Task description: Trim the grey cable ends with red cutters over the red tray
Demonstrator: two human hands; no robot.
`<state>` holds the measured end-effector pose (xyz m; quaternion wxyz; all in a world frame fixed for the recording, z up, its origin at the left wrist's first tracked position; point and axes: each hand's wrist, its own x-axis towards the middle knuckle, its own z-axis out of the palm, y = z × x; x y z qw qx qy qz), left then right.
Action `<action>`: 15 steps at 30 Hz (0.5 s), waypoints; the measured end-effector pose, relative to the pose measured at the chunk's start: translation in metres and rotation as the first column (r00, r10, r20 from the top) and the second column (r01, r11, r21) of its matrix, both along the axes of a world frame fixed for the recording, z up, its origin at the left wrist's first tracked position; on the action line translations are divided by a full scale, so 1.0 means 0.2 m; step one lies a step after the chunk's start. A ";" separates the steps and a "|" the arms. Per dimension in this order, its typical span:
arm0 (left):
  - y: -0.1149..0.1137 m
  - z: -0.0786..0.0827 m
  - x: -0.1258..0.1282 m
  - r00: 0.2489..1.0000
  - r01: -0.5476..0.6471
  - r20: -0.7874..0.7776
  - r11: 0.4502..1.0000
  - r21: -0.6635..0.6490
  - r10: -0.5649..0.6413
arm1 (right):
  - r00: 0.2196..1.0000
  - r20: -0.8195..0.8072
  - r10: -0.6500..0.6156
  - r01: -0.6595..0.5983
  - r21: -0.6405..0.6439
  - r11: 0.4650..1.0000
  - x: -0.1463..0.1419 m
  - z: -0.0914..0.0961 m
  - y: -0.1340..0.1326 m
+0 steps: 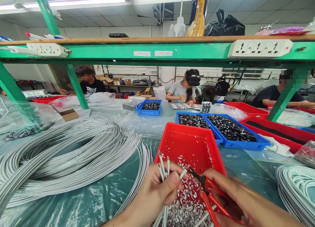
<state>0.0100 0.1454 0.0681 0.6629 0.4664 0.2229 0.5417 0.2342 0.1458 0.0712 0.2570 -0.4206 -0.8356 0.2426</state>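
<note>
Several white cables [161,164] are bunched in my left hand [163,184], their ends sticking up past the fingers. One cable end points right, between thumb and forefinger. My right hand [228,191] is wrapped round red-handled pliers [209,192], whose dark jaws meet or nearly meet that cable end; I cannot tell whether they bite it. Both hands are above a red tray [188,138] strewn with small silvery scraps [182,214]. The cables hang down below my left hand over the tray.
A large coil of white cable [73,154] covers the left of the table, and another coil [297,187] lies at right. Blue trays [233,130] of small dark parts stand behind the red tray. A green shelf beam [152,51] crosses overhead. Several people sit beyond.
</note>
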 end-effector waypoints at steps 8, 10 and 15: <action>-0.05 -0.01 0.02 0.999 -0.020 -0.035 0.999 0.037 0.021 | 0.872 -0.452 -0.188 0.223 0.023 0.975 -0.18 0.06 0.08; -0.07 -0.01 0.04 0.992 -0.067 -0.111 0.998 -0.015 0.064 | 0.843 -0.502 -0.195 0.294 0.124 0.948 -0.26 0.04 0.03; -0.07 -0.04 0.07 0.986 -0.056 -0.150 0.995 0.083 0.068 | 0.675 -0.684 -0.276 0.444 0.079 0.892 -0.34 0.01 -0.06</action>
